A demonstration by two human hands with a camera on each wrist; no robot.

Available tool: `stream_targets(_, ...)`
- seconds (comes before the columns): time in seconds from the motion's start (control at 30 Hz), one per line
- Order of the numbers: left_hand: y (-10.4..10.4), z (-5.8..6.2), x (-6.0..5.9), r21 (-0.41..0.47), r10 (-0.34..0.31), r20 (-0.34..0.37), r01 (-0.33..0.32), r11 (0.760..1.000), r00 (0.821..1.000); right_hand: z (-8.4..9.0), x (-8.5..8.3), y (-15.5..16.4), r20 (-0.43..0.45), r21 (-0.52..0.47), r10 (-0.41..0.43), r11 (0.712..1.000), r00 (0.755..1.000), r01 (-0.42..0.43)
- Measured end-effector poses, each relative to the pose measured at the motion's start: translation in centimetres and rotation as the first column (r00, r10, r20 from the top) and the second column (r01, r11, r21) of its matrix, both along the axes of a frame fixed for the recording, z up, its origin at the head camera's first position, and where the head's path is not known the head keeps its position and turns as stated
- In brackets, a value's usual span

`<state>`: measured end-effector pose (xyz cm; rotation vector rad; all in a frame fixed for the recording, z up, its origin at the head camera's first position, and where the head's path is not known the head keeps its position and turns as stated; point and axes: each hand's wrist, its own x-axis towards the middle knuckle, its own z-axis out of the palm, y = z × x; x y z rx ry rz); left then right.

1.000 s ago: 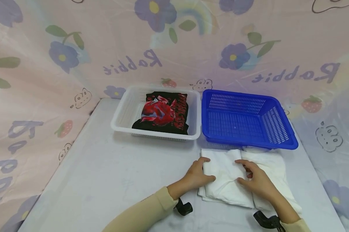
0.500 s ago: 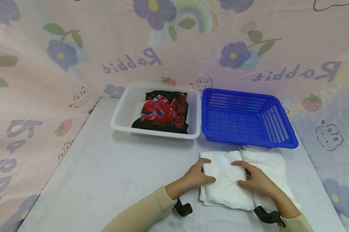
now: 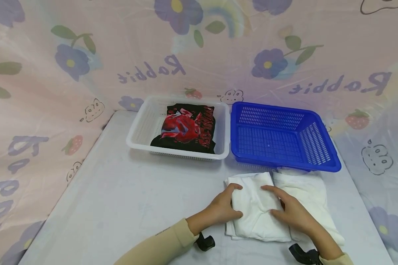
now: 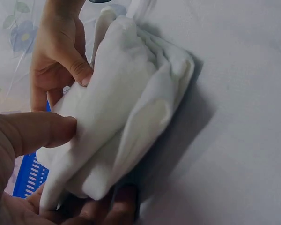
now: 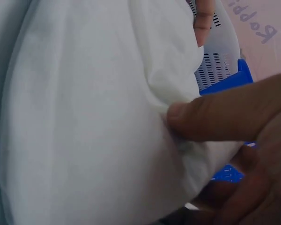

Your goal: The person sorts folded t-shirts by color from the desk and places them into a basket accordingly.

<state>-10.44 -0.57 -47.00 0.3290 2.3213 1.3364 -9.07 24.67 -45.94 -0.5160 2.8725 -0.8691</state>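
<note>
Two hands on a folded white cloth, in front of two baskets.

On the worktop (image 3: 119, 198), the white basket (image 3: 139, 132) holds a black-and-red garment (image 3: 189, 129). The left hand (image 3: 223, 207) pinches the white cloth (image 3: 255, 217) at its left edge, thumb above, fingers beneath. The right hand (image 3: 293, 213) clasps a fold just beside it. Behind sits the blue basket (image 3: 281, 136).

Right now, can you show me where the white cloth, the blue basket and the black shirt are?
white cloth (image 3: 253, 211), head view, folded top layer.
blue basket (image 3: 285, 166), head view, front rim.
black shirt (image 3: 185, 129), head view, red print.
</note>
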Motion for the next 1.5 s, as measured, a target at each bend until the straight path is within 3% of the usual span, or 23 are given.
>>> stream_targets(0.13,-0.2,0.3,-0.1,0.032,-0.021,-0.011,0.022,0.999,1.0,0.4,0.1,0.0,-0.013,-0.036,0.005,0.999,1.0,-0.005)
stream_targets(0.4,-0.7,1.7,-0.5,0.12,-0.044,-0.108,0.056,0.991,0.993,2.1,0.2,0.6,0.132,-0.213,0.002,0.977,0.991,0.027)
stream_targets(0.73,-1.3,4.5,-1.2,0.181,-0.053,-0.211,0.093,0.979,0.976,5.8,0.2,1.1,0.114,-0.275,0.018,0.961,0.993,0.014)
stream_targets(0.87,-1.5,5.9,-1.8,0.183,-0.07,-0.268,0.122,0.976,0.961,7.5,0.1,1.3,0.083,-0.286,0.036,0.958,0.996,-0.01)
stream_targets(1.1,-1.8,9.2,-3.9,0.162,-0.107,-0.353,0.173,0.972,0.93,10.9,-1.4,1.6,-0.026,-0.2,-0.005,0.98,1.0,-0.001)
stream_targets(1.3,-1.3,12.0,-7.0,0.108,-0.126,-0.437,0.191,0.976,0.89,13.6,-3.9,2.3,-0.107,-0.102,-0.061,0.994,0.992,0.05)
stream_targets(1.5,-1.2,13.3,-9.8,0.02,-0.174,-0.476,0.209,0.978,0.862,14.5,-6.5,2.5,-0.116,-0.077,-0.099,0.993,0.988,0.09)
